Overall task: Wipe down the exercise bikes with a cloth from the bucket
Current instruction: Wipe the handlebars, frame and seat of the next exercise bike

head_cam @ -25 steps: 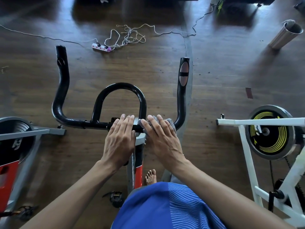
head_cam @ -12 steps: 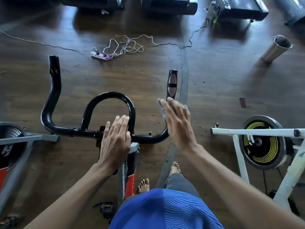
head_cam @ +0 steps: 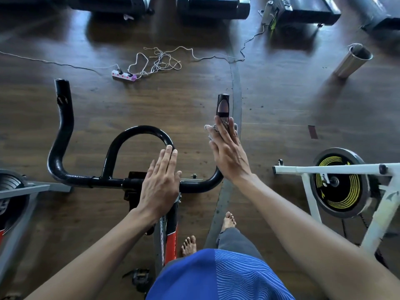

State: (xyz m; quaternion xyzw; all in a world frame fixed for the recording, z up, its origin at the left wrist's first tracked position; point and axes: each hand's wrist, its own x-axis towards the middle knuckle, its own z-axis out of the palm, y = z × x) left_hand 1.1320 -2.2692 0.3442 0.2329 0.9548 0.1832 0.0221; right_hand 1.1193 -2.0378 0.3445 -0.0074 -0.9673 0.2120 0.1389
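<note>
spanning the view, a dark wooden floor (head_cam: pixel 281 131) is seen from above. the black handlebar (head_cam: pixel 95 180) of a red-stemmed exercise bike is laid out across the centre, its horns pointed toward 12 o'clock. a white bike (head_cam: pixel 307 169) with a yellow-striped flywheel is found at 3 o'clock. the left hand (head_cam: pixel 161 182) is laid flat on the bar's middle, fingers straight, nothing grasped. the right hand (head_cam: pixel 229 156), just toward 1 o'clock of centre, is likewise unclenched: its straight fingers are pressed over the grey cloth (head_cam: pixel 210 132), which is pinned against the right horn below its tip. a power strip (head_cam: pixel 123 75) is seen at 11 o'clock.
</note>
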